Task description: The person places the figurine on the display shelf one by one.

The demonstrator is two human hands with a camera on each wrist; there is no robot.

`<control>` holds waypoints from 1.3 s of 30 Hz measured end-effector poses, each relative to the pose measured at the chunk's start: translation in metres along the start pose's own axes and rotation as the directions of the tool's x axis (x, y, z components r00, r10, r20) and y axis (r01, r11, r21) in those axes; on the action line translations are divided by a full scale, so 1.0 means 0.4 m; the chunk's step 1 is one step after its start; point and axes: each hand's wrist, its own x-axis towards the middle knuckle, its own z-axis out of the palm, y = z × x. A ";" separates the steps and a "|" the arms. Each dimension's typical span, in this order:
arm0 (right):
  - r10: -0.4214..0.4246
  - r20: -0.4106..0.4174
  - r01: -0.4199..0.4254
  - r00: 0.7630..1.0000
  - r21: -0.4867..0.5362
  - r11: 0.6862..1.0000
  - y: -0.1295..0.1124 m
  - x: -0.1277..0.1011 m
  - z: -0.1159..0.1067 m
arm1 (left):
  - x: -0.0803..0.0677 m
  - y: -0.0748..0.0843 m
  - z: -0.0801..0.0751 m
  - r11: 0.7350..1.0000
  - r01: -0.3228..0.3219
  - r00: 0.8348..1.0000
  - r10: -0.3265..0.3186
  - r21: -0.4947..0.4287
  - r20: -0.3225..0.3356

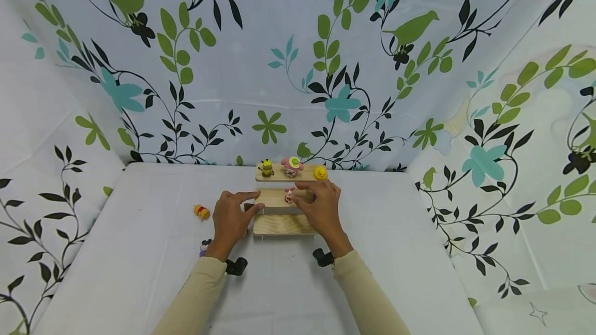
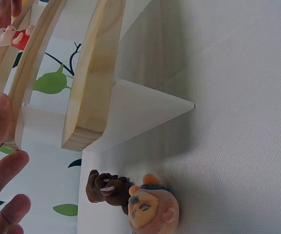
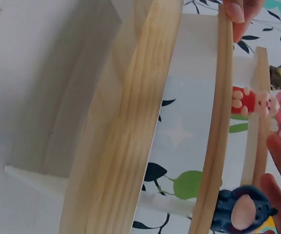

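Observation:
A three-tier wooden stand holds small figurines. My left hand pinches the left end of the middle shelf, thumb on top and a finger below, as the left wrist view shows. On that shelf stands a small pink pig figurine in red. My right hand holds the pig by its head with the fingertips. A dark blue donkey-like figurine sits on the same shelf, close under the right hand's other fingers; in the head view this hand hides it.
The back shelf carries a yellow-and-black figurine, a pink one and a yellow duck. The front shelf is lowest. An orange-and-red figurine lies left; a brown figurine and a peach-faced one stand near the left wrist.

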 end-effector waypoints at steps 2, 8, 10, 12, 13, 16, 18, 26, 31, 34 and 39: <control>0.005 -0.028 -0.004 1.000 0.019 1.000 0.003 -0.004 -0.013 | 0.001 0.000 0.000 1.000 0.000 1.000 0.000 0.001 0.003; 0.021 -0.132 -0.010 0.991 0.087 0.996 0.020 -0.019 -0.057 | 0.001 0.003 -0.002 1.000 0.012 1.000 -0.012 -0.002 0.015; 0.039 -0.163 -0.021 0.986 0.111 0.994 0.030 -0.025 -0.071 | 0.001 0.004 -0.001 1.000 0.012 1.000 -0.012 -0.003 0.017; 0.061 -0.183 -0.036 0.981 0.136 0.990 0.042 -0.032 -0.083 | 0.002 0.005 -0.002 1.000 0.011 1.000 -0.011 -0.006 0.016; 0.074 -0.189 -0.045 0.979 0.151 0.988 0.050 -0.036 -0.087 | 0.002 0.005 -0.002 1.000 0.010 1.000 -0.010 -0.006 0.014; 0.116 -0.187 -0.077 0.975 0.204 0.976 0.075 -0.049 -0.097 | 0.002 0.003 -0.003 1.000 0.007 1.000 -0.007 -0.009 0.011; 0.151 -0.171 -0.108 0.974 0.235 0.966 0.093 -0.059 -0.099 | 0.002 0.002 -0.003 1.000 0.006 1.000 -0.006 -0.007 0.009; 0.270 -0.075 -0.243 0.960 0.258 0.935 0.136 -0.097 -0.089 | 0.001 0.003 -0.003 1.000 0.010 1.000 -0.010 0.005 0.009; 0.300 -0.046 -0.280 0.953 0.252 0.926 0.151 -0.108 -0.080 | 0.001 0.002 -0.002 1.000 0.005 1.000 -0.005 0.003 0.010; 0.313 -0.034 -0.294 0.949 0.263 0.919 0.157 -0.109 -0.075 | 0.001 0.003 -0.005 1.000 0.002 1.000 -0.002 -0.005 0.007; 0.310 -0.012 -0.296 0.951 0.272 0.916 0.170 -0.103 -0.064 | 0.002 0.004 -0.004 1.000 -0.003 1.000 0.003 -0.002 0.005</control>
